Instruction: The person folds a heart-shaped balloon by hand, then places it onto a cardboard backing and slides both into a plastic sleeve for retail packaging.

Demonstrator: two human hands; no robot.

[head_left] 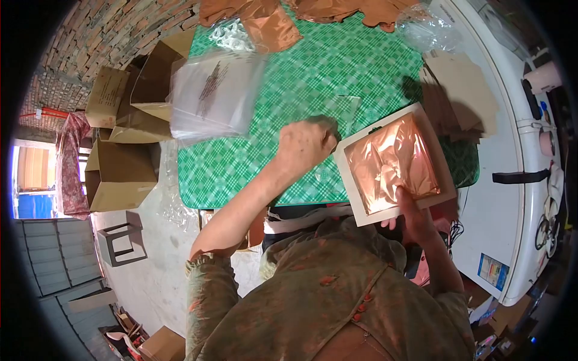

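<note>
A square, flat cardboard box (445,162) with a pale border is tilted over the table's near right edge. Shiny copper-coloured wrapped material (391,159) fills its middle, and a small dark piece shows at its upper edge. My right hand (412,216) grips the box's near edge, thumb on the front and fingers behind. Just off the box's left corner, my left hand (307,144) is closed with its fingers curled; whatever they may hold is hidden. A small clear piece (349,111) lies on the green checked tablecloth (301,78) beyond that hand.
A stack of clear plastic bags (214,96) lies at the table's left, beside open cartons (123,174). Flat cardboard pieces (460,99) are stacked at the right. Copper-coloured packets (271,30) and crumpled clear plastic (427,27) lie at the far edge. A white surface (481,210) flanks the table.
</note>
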